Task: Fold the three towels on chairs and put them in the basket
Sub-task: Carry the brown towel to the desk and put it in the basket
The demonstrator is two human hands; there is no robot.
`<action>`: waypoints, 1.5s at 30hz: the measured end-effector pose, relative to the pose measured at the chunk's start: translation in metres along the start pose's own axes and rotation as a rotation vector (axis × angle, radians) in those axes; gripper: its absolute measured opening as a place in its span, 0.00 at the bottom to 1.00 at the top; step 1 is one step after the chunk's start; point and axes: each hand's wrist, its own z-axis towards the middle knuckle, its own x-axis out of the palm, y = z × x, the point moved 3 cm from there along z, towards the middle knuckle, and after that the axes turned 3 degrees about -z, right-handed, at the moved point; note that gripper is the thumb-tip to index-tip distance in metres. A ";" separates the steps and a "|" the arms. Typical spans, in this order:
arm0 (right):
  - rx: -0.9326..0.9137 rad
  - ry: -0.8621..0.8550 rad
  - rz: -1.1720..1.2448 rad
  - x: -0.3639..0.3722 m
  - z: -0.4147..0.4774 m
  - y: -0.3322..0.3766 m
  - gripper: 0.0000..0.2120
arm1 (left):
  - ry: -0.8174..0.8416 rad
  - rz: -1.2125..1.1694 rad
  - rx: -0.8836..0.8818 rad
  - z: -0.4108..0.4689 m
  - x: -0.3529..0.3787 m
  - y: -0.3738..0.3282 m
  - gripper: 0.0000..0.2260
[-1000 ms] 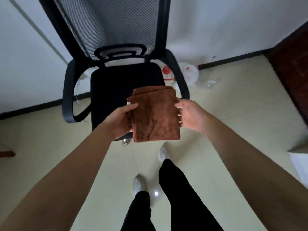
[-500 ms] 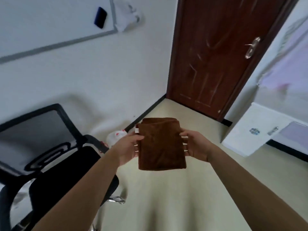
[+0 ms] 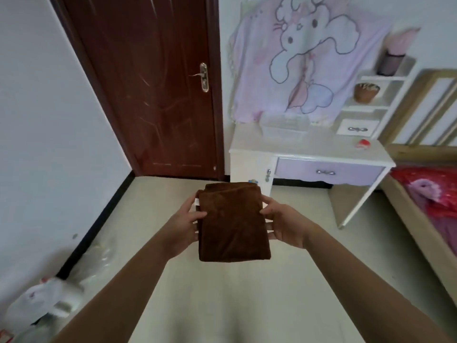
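Observation:
A folded brown towel (image 3: 232,224) is held flat in front of me, above the floor. My left hand (image 3: 184,229) grips its left edge and my right hand (image 3: 284,225) grips its right edge, thumbs on top. A clear plastic basket (image 3: 284,127) stands on the white desk (image 3: 321,147) ahead, against the wall. No chair and no other towel is in view.
A dark brown door (image 3: 148,90) is shut at the left of the desk. A bed with red bedding (image 3: 430,194) runs along the right. White plastic bags (image 3: 39,303) lie on the floor at lower left by the wall. Pale tiled floor lies between me and the desk.
My view has swung right from the black office chair past the door to the desk and basket. Both hands keep the same hold on the folded towel.

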 end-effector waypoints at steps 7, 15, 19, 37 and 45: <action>-0.010 -0.151 0.127 -0.123 0.050 0.030 0.27 | 0.056 0.109 0.017 0.136 0.076 -0.023 0.27; -0.030 -0.319 0.163 -0.222 0.143 0.107 0.28 | 0.180 0.143 -0.007 0.323 0.109 -0.074 0.25; -0.041 -0.378 0.194 -0.271 0.179 0.157 0.27 | 0.238 0.142 -0.049 0.406 0.137 -0.113 0.23; 0.023 -0.273 0.199 -0.528 0.375 0.296 0.29 | 0.156 0.353 -0.138 0.720 0.255 -0.194 0.27; 0.118 -0.285 0.169 -0.585 0.470 0.338 0.28 | 0.037 0.335 -0.185 0.819 0.255 -0.210 0.26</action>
